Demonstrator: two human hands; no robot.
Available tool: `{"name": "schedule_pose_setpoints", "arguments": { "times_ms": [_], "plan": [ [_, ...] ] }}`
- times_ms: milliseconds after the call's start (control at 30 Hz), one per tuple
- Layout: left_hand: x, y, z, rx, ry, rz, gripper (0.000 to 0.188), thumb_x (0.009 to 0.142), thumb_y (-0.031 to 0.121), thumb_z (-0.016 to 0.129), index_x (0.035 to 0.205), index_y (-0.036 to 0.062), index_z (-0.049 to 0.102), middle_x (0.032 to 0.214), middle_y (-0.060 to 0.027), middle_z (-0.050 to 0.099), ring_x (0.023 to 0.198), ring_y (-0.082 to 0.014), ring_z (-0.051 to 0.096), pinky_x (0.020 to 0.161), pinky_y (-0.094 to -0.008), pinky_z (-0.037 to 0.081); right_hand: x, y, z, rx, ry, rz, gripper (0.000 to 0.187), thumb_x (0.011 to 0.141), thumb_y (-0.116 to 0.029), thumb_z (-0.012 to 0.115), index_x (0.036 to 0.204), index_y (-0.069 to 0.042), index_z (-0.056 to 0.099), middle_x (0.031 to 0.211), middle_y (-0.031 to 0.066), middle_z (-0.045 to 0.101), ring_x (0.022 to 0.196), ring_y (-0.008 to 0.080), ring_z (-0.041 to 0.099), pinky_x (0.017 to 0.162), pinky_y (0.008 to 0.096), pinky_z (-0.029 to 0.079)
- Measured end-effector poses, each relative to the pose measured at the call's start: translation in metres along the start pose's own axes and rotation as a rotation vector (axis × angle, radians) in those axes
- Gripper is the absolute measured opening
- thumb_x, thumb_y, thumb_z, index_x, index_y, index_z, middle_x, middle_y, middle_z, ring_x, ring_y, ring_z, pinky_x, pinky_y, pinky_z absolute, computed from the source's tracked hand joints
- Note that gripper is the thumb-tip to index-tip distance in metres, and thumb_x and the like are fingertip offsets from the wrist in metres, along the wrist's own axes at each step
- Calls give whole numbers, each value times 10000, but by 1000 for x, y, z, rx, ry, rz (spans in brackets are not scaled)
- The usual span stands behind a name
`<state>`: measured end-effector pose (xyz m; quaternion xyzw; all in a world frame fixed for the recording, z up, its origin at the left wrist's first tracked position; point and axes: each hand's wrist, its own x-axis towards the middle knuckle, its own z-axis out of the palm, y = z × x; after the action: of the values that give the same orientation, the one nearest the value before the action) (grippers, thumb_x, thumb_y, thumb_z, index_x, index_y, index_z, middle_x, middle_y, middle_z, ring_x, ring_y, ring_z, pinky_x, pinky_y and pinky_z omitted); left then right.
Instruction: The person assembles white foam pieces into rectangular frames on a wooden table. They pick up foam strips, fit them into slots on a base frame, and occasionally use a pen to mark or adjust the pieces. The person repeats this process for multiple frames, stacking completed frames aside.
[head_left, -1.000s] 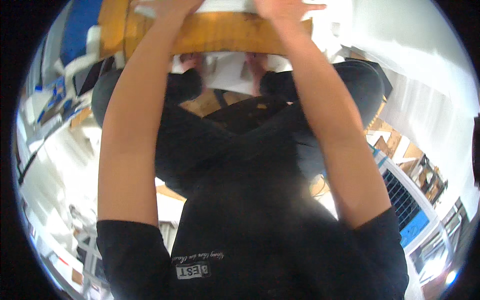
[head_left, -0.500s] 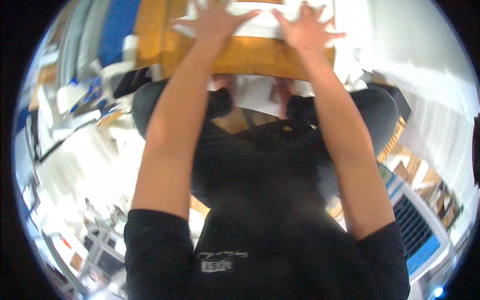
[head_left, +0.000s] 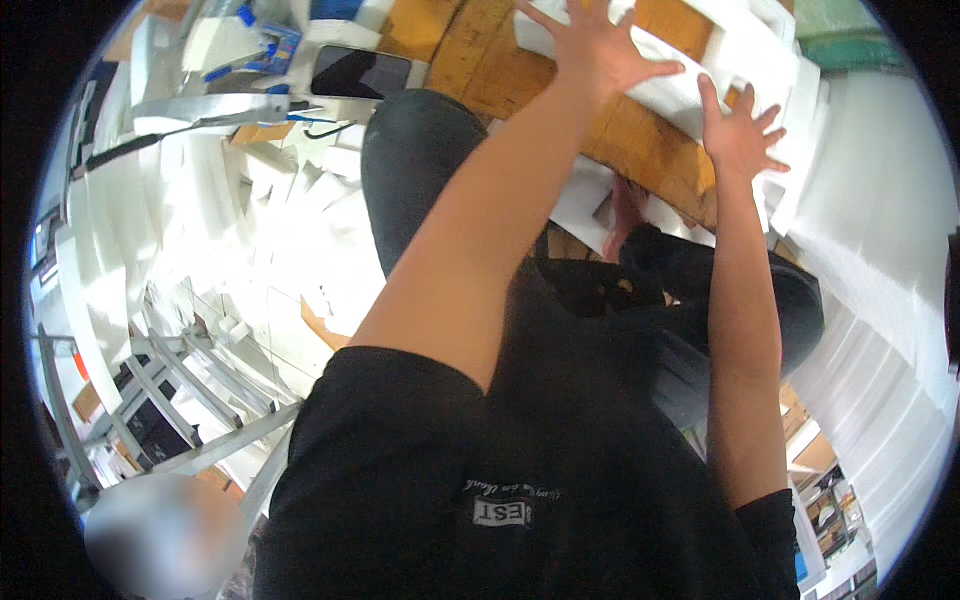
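Note:
My left hand (head_left: pixel 597 50) is stretched out at the top of the view, its fingers spread and nothing held. Fingers also apart, my right hand (head_left: pixel 742 138) is lower and farther right. Both are over or beside long white pieces (head_left: pixel 668 85) that look like foam, lying on a brown wooden tabletop (head_left: pixel 490 65). I cannot tell whether either palm touches the white pieces.
To the left lies a dark flat screen-like panel (head_left: pixel 360 72), near a blue-and-clear item (head_left: pixel 268 48). White offcuts (head_left: pixel 325 200) cover the floor at left, beyond a grey metal frame (head_left: pixel 215 390). Translucent white sheeting (head_left: pixel 865 200) hangs at right.
The view has swung, so the table now runs at a slant and more of the left side shows. Both hands stay spread; the right appears lower than the left.

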<state>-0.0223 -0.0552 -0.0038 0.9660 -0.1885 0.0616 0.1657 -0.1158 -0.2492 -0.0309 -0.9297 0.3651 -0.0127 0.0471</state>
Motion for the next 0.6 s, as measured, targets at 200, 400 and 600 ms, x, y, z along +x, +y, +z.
{"name": "schedule_pose_setpoints", "arguments": {
  "times_ms": [200, 400, 600],
  "plan": [
    [20, 1, 2, 120, -268, -30, 1131, 708, 991, 471, 1613, 316, 388, 1735, -71, 198, 1599, -391, 83, 1034, -932, -30, 4, -4, -15, -28, -89, 53, 1022, 832, -936, 357, 1628, -294, 361, 1729, 214, 131, 1570, 513, 99, 1109, 853, 1],
    [11, -11, -3, 99, -236, -38, 1184, 677, 1007, 473, 1605, 274, 414, 1730, -145, 183, 1594, -436, 48, 1045, -915, -46, 10, 9, -22, -126, -147, -9, 1044, 819, -951, 359, 1633, -297, 354, 1734, 199, 122, 1573, 506, 92, 1133, 831, 28],
    [19, -29, 4, 105, -196, -8, 1211, 638, 1016, 501, 1601, 286, 423, 1733, -86, 210, 1584, -475, 18, 1045, -921, 24, 11, 16, -3, -68, -87, -20, 1061, 783, -975, 385, 1630, -338, 350, 1733, 189, 150, 1570, 515, 97, 1136, 830, 36]
  ]
}}
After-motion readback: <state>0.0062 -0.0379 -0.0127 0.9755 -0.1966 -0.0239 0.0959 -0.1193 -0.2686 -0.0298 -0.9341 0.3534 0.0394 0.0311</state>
